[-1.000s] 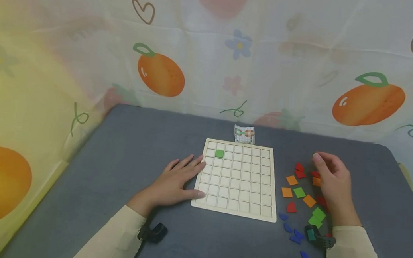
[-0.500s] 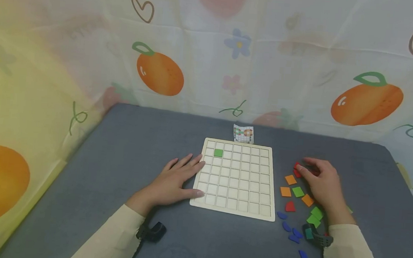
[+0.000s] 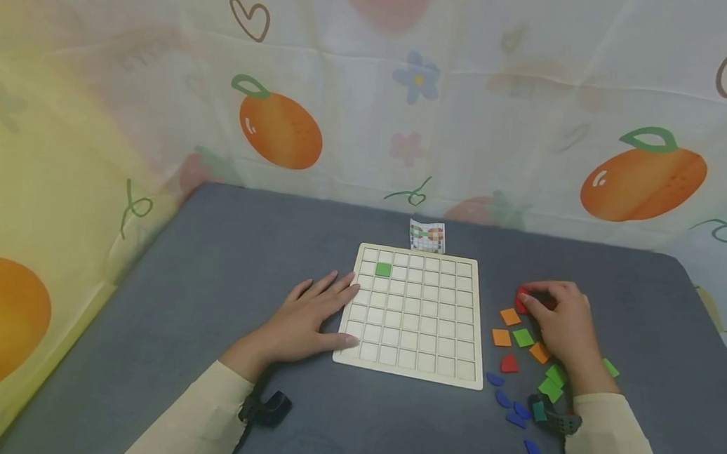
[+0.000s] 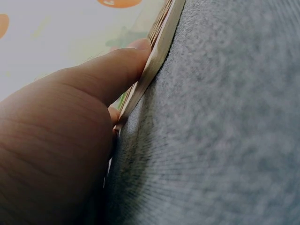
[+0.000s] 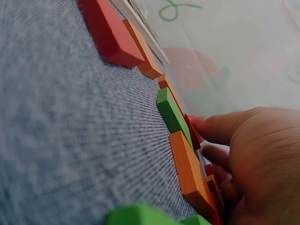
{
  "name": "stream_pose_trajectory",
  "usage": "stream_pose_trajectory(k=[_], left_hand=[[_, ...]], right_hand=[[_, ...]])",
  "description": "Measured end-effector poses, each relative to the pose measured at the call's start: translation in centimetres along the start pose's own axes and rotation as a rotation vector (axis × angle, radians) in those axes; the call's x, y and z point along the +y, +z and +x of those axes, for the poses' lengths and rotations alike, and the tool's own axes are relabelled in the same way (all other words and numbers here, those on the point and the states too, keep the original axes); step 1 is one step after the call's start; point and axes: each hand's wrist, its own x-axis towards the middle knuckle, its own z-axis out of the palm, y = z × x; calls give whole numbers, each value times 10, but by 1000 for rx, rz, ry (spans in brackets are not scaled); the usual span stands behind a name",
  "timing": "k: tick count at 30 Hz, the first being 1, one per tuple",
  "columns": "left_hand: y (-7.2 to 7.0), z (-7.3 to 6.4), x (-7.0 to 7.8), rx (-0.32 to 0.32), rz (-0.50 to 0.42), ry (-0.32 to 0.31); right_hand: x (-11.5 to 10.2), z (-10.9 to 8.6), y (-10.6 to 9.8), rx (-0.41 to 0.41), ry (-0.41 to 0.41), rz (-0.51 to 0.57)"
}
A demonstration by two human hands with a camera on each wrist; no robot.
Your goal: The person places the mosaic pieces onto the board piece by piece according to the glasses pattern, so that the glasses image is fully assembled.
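My left hand [image 3: 303, 321] lies spread with straight fingers on the left edge of a pale wooden grid board [image 3: 420, 322]; in the left wrist view, its thumb [image 4: 115, 65] rests on the board's rim. One green square tile [image 3: 383, 269] sits in a cell near the board's upper left. To the right of the board, my right hand [image 3: 568, 329] pinches at a small red piece [image 3: 521, 301] with thumb and index finger. The right wrist view shows the thumb against this red piece [image 5: 192, 130], low by the table; its exact shape is partly hidden.
Around the right hand lie orange squares [image 3: 501, 337], green squares [image 3: 550, 389], another red piece [image 3: 509, 364] and several blue half-round pieces [image 3: 533, 452]. A small printed pattern card [image 3: 427, 237] stands behind the board. A fruit-patterned cloth [image 3: 360, 100] hangs beyond the grey table [image 3: 274, 242].
My right hand has moved left and down from above the far pieces to the red pieces, its thumb and index finger now at one. The left hand has stayed on the board.
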Motion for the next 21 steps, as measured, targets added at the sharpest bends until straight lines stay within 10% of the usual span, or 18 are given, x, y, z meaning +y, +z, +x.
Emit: stream_pose_trajectory(k=[21], left_hand=[[-2,0,1,-10,-1,-3]], right_hand=[[-11,-7,-6,116,20,101]])
